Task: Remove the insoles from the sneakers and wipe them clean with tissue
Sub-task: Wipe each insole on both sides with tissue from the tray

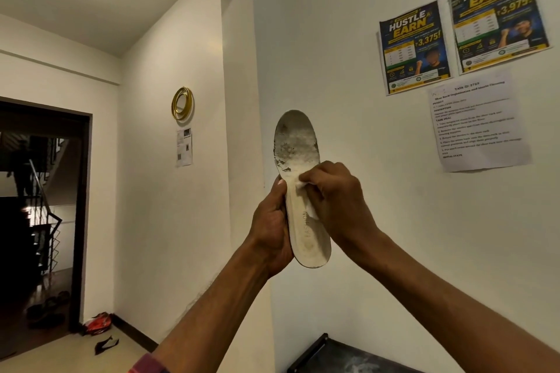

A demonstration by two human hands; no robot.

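A worn white insole (296,145) stands upright in front of the wall at chest height. Its toe end is grey and stained, and its heel half carries faint lettering. My left hand (271,227) grips the insole along its left edge, near the heel. My right hand (336,200) presses a small wad of white tissue (304,183) against the insole's middle, with the fingers closed over it. No sneakers appear in the view.
A dark shelf top (342,354) sits below at the wall's foot. Posters (413,45) and a task sheet (478,121) hang on the right wall. A dark doorway (42,206) opens at the left, with red and black items (98,322) on the floor beside it.
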